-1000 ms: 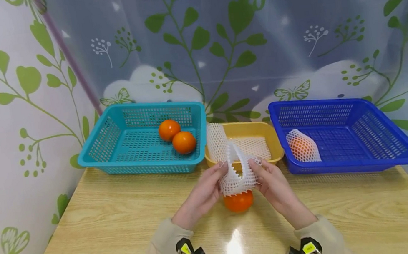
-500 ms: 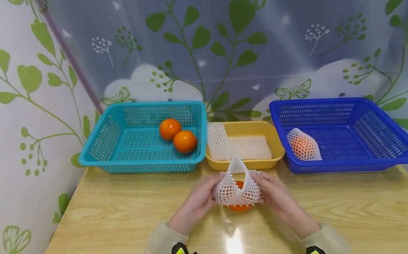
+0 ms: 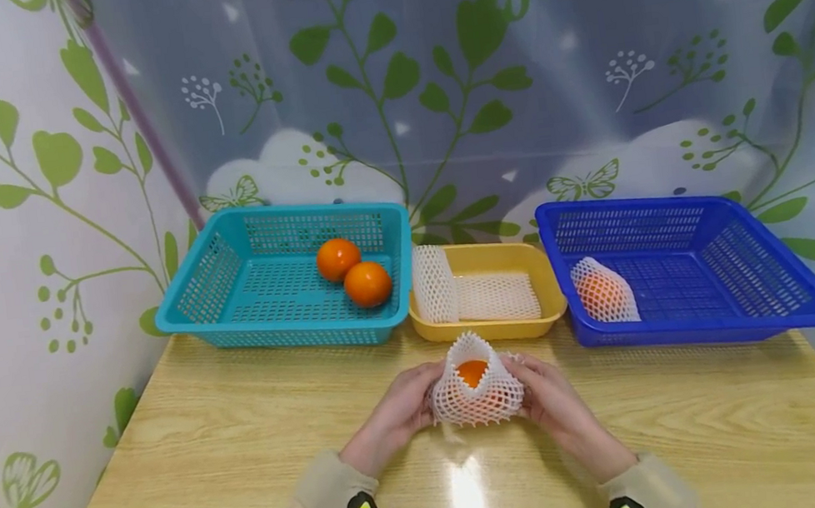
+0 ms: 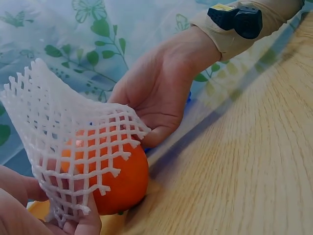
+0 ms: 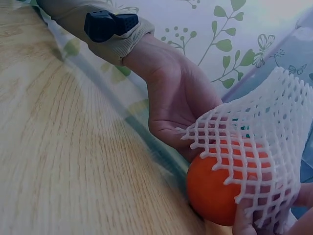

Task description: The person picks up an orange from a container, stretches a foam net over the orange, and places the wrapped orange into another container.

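A white foam net sleeve point(image 3: 479, 407) is stretched over an orange point(image 4: 126, 183) close above the wooden table in front of me. My left hand point(image 3: 398, 413) pinches the sleeve's left side, and my right hand point(image 3: 554, 401) pinches its right side. In the head view, orange skin shows through the sleeve's gaping top, whose pointed edge stands up at the back. Both wrist views show the fruit's lower part bare beneath the net's jagged edge. Fingers curl under the mesh on each side, partly hidden by it.
Behind my hands stands a yellow tray point(image 3: 492, 330) with more white foam nets point(image 3: 435, 284). To its left, a teal basket point(image 3: 288, 332) contains two bare oranges point(image 3: 368, 284). To its right, a blue basket point(image 3: 718, 326) holds one netted orange point(image 3: 603, 295). A patterned curtain hangs behind.
Both hands have come down and toward me, drawing the net sleeve over the orange. Its front edge now sits lower, covering most of the fruit in the head view.
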The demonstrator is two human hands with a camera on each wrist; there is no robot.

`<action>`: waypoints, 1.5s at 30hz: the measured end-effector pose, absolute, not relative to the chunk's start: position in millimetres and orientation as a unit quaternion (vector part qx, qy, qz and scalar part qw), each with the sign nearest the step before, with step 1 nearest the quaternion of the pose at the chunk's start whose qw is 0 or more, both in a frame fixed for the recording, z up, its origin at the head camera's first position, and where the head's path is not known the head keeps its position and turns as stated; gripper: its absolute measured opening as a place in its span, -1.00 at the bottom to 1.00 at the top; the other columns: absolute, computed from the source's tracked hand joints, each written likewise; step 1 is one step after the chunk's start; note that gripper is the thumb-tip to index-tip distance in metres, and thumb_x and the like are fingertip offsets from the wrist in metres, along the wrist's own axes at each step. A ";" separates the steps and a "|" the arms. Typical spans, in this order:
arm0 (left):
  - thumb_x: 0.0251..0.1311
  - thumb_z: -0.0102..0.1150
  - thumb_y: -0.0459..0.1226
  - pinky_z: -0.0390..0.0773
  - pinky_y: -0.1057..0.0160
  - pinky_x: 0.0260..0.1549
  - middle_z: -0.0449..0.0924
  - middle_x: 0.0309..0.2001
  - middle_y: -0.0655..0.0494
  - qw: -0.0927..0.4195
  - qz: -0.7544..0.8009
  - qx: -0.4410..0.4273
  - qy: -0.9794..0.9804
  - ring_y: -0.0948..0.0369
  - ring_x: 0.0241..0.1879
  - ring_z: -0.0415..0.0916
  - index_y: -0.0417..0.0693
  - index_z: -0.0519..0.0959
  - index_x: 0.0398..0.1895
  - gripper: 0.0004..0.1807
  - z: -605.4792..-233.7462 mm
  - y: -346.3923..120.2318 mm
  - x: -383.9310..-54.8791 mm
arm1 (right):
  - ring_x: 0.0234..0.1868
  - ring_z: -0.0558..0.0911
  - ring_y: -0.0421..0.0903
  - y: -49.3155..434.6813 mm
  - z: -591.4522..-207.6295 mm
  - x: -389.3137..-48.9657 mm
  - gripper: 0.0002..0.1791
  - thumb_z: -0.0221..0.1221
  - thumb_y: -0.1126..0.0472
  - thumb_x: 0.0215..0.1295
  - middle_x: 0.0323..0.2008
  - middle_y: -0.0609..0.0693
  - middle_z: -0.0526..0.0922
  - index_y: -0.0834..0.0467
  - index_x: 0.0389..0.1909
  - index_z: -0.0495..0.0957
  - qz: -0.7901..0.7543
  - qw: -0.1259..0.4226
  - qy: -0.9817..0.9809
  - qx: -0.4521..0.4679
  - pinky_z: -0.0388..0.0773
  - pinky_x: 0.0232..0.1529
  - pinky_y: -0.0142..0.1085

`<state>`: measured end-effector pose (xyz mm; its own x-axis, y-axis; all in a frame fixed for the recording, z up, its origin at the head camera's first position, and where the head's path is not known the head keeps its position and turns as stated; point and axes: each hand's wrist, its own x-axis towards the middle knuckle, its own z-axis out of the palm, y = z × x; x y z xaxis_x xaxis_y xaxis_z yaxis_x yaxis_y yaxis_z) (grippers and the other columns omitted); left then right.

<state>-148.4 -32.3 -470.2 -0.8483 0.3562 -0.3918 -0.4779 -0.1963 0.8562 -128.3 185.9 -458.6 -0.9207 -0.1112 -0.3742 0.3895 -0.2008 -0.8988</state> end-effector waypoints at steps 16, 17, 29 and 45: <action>0.58 -0.10 -0.13 0.60 0.31 -0.29 0.55 -0.23 0.03 0.235 0.766 -0.079 0.594 0.23 -0.25 0.52 -0.26 0.40 0.02 -0.68 -474.3 -22.7 -145.5 | -0.19 0.54 -0.14 184.9 -464.8 -133.0 -0.61 -0.12 0.13 0.66 -0.11 0.04 0.53 0.32 0.25 0.34 -0.693 0.168 0.696 0.089 0.58 -0.21 -0.32; 0.58 -0.11 -0.14 0.57 0.33 -0.30 0.52 -0.22 0.03 0.228 0.770 -0.079 0.590 0.23 -0.25 0.49 -0.26 0.39 0.02 -0.68 -473.3 -21.5 -145.8 | -0.16 0.54 -0.14 184.4 -463.6 -133.7 -0.56 -0.13 0.11 0.66 -0.07 0.06 0.54 0.34 0.30 0.32 -0.696 0.171 0.692 0.088 0.58 -0.18 -0.32; 0.56 -0.17 -0.24 0.25 0.44 -0.56 0.42 -0.45 0.17 0.139 0.785 -0.053 0.601 0.35 -0.57 0.26 -0.24 0.45 -0.02 -0.76 -454.1 -13.5 -154.7 | 0.00 0.62 -0.13 185.7 -445.3 -141.3 -0.16 -0.08 -0.31 0.53 0.06 0.00 0.55 0.23 0.51 0.02 -0.758 0.246 0.604 -0.017 0.61 0.08 -0.27; 0.42 -0.05 -0.41 0.34 0.42 -0.54 0.52 -0.47 0.27 0.140 0.800 0.015 0.583 0.39 -0.56 0.33 -0.41 0.45 0.18 -0.66 -460.0 -13.7 -151.6 | 0.08 0.54 -0.19 183.0 -431.1 -133.8 -0.54 -0.21 -0.19 0.61 0.09 -0.10 0.47 0.01 0.25 0.31 -0.794 0.254 0.552 -0.014 0.60 0.07 -0.30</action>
<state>-151.6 -13.7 -460.0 -0.9605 0.2416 -0.1382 -0.2056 -0.2810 0.9374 -133.8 183.0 -431.1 -0.8708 -0.4187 -0.2579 0.3880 -0.2628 -0.8834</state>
